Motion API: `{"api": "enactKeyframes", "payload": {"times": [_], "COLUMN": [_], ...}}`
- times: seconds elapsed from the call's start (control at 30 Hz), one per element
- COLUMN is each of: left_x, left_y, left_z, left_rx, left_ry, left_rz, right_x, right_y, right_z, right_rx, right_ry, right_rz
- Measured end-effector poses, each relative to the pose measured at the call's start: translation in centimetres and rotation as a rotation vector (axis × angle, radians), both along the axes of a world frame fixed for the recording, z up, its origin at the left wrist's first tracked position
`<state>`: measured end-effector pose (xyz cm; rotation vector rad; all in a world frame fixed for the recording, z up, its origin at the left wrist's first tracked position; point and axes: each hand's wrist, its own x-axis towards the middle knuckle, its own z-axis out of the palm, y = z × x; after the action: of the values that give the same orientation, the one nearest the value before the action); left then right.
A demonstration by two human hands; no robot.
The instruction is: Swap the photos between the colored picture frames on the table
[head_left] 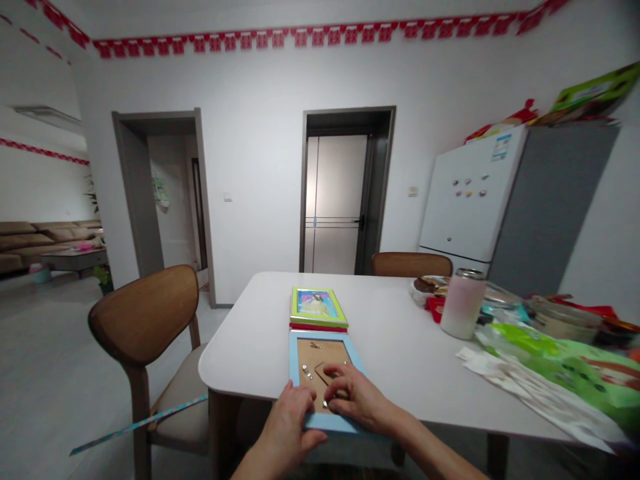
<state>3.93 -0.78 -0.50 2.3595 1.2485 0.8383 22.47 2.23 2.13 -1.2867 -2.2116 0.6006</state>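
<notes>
A light-blue picture frame [295, 360] lies back side up at the table's near edge, its brown backing board [310, 393] showing. Small metal clips [307, 371] and a bent wire stand [319, 371] are on the board. My left hand [290, 417] grips the frame's near left corner, thumb along the near edge. Over the lower right of the board, my right hand [355, 397] has its fingers curled in close to a small metal clip [325, 404]; whatever is between the fingertips is hidden. Just beyond is a green picture frame [295, 308] with a picture, stacked on a red one [320, 327].
The white table [250, 333] carries a pink-white tumbler [463, 307], a green package [565, 373], white tissue-like material [530, 400] and food containers on the right. Wooden chairs stand at the left [150, 320] and far side [413, 264]. A blue strip [145, 423] juts out at left.
</notes>
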Motion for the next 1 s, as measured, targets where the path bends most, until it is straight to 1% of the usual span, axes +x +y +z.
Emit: {"api": "enactKeyframes", "payload": {"times": [0.13, 0.27, 0.33, 0.4, 0.5, 0.57, 0.63, 0.67, 0.73, 0.8, 0.87, 0.93, 1.0], "left_x": [0.1, -0.1, -0.1, -0.1, 0.2, 0.4, 0.2, -0.2, -1.6, -3.7, -6.1, -8.1, -9.6], "left_y": [0.0, 0.0, 0.1, 0.4, 1.3, 2.1, 3.0, 3.3, 4.0, 4.4, 4.8, 5.1, 5.5], "left_z": [0.0, 0.0, 0.0, 0.1, 0.4, 0.7, 1.0, 1.1, 1.3, 1.2, 0.9, 0.3, -0.2], "left_rx": [-0.005, -0.005, -0.025, -0.059, -0.133, -0.244, -0.373, -0.413, -0.436, -0.426, -0.425, -0.425, -0.418], "left_ry": [-0.003, -0.037, -0.095, -0.221, -0.551, -0.797, -0.976, -1.025, -1.053, -1.027, -0.983, -0.919, -0.829], "left_rz": [-0.002, -0.017, -0.028, -0.003, 0.100, 0.133, 0.158, 0.184, 0.256, 0.321, 0.381, 0.452, 0.514], "right_x": [0.3, 0.4, 0.2, -0.1, -1.1, -2.2, -3.4, -3.8, -3.9, -2.8, -0.7, 1.5, 3.1], "right_y": [0.4, 0.8, 0.9, 0.9, 0.8, 0.5, 0.2, 0.1, 0.1, 0.3, 0.9, 1.5, 2.1], "right_z": [-0.3, -0.4, -0.1, 0.4, 1.6, 2.5, 3.4, 3.7, 4.2, 4.1, 3.2, 1.7, 0.0], "right_rx": [0.064, 0.136, 0.161, 0.185, 0.234, 0.265, 0.283, 0.286, 0.282, 0.255, 0.205, 0.138, 0.079], "right_ry": [-0.034, -0.121, -0.130, -0.141, -0.144, -0.129, -0.095, -0.071, -0.023, -0.014, -0.079, -0.191, -0.267], "right_rz": [-0.134, -0.210, -0.241, -0.256, -0.257, -0.255, -0.238, -0.221, -0.200, -0.244, -0.352, -0.453, -0.485]}}
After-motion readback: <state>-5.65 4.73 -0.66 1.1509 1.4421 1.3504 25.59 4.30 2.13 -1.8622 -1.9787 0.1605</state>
